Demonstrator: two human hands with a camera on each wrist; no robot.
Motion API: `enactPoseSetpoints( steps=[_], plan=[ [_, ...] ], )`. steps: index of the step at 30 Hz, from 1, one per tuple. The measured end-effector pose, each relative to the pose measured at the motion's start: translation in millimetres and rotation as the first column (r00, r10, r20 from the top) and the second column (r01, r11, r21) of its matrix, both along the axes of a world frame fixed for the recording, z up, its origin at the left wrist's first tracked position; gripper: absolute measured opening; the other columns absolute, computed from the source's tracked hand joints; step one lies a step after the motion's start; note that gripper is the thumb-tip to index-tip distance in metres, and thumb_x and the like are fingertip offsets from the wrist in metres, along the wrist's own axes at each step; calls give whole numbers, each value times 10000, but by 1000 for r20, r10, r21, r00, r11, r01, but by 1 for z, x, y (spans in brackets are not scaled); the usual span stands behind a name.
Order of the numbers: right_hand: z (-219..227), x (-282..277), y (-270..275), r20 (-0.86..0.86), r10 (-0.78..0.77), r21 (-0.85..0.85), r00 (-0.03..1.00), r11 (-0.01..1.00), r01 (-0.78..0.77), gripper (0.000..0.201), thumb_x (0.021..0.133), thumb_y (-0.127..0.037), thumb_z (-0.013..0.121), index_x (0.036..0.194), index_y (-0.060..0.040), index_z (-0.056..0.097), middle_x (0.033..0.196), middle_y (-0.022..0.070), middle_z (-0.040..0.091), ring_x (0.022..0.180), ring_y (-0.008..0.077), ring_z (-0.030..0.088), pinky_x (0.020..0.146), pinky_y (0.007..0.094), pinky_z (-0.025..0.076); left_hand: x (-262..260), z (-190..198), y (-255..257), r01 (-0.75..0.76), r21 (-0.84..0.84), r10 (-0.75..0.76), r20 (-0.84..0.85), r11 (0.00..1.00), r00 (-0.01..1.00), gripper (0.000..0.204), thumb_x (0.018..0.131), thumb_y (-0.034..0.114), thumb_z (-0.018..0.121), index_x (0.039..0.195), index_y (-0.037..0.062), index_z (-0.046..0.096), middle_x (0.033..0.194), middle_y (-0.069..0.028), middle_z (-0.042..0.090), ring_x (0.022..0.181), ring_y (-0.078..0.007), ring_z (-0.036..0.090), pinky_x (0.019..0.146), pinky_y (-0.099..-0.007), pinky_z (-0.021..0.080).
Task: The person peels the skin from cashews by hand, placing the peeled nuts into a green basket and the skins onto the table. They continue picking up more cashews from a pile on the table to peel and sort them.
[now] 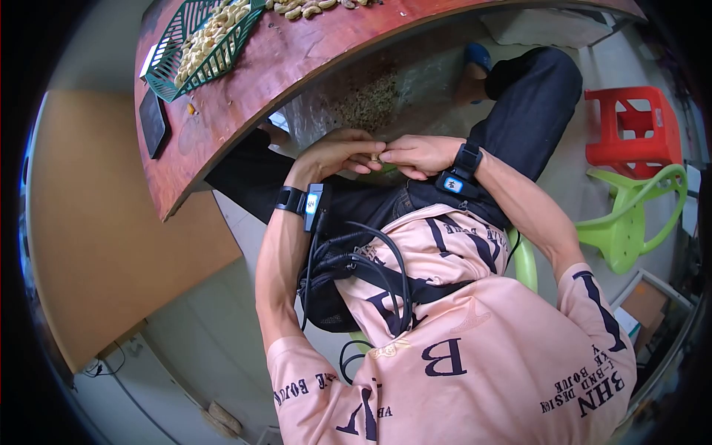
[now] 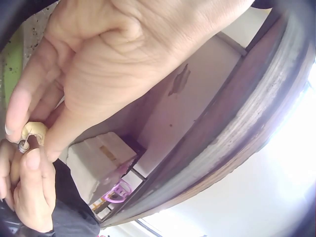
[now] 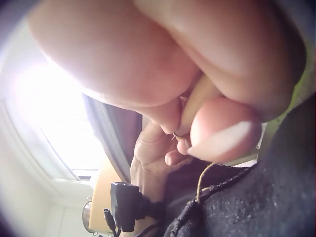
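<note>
Both hands meet over the lap, below the table's edge. My left hand [image 1: 337, 154] pinches a pale cashew nut [image 2: 35, 128] between thumb and fingertips. Across from it, my right hand [image 1: 423, 154] grips a small tool with a tan, stick-like handle [image 3: 198, 102], its thumb pressed along it. In the left wrist view the tool's dark metal tip [image 2: 22, 146] is right at the cashew's inner curve. Most of the handle is hidden by the right fingers, and I cannot tell the tool's exact kind.
A green slatted basket [image 1: 165, 65] of cashews [image 1: 211, 44] stands on the red-brown table [image 1: 256, 78], with more cashews [image 1: 311, 9] beside it. A black phone [image 1: 153, 124] lies near the table's edge. Crumbs [image 1: 368, 98] cover plastic on the floor. A red stool [image 1: 634, 148] and green chair [image 1: 623, 222] stand right.
</note>
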State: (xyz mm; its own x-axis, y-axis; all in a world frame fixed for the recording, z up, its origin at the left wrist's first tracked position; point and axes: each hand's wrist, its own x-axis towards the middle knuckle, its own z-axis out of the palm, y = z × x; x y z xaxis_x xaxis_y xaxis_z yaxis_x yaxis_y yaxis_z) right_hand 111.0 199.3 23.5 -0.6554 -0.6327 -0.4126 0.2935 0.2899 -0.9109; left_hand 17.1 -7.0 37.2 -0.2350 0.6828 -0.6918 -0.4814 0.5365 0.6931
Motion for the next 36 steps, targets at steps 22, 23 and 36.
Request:
enactPoseSetpoints(
  steps=[22,23,36],
  plan=[
    [-5,-2,-4,-254,-127,18,959,991,136,552,1011,-424,341,762,1,590,479,35,504,437,135,478,485,297,394,0,5,0,-149,24,148,39,989,988,391,908,317,644,1136,13,551,1041,-67,629,921,-134,661,754,-188,508],
    [-6,-3,-4,-266,-142,28,953,988,155,555,1011,-425,343,756,0,594,480,35,505,432,133,474,478,296,391,0,5,0,-149,25,148,41,989,988,386,908,316,643,1133,15,555,1042,-66,629,924,-137,661,759,-191,508],
    [0,0,0,69,-72,11,995,997,72,480,998,-443,365,875,-27,569,489,8,485,396,101,426,389,270,319,-1,-4,-3,-104,71,103,17,992,995,339,888,279,674,1101,31,584,1023,-56,638,942,-146,646,781,-226,526]
  ],
)
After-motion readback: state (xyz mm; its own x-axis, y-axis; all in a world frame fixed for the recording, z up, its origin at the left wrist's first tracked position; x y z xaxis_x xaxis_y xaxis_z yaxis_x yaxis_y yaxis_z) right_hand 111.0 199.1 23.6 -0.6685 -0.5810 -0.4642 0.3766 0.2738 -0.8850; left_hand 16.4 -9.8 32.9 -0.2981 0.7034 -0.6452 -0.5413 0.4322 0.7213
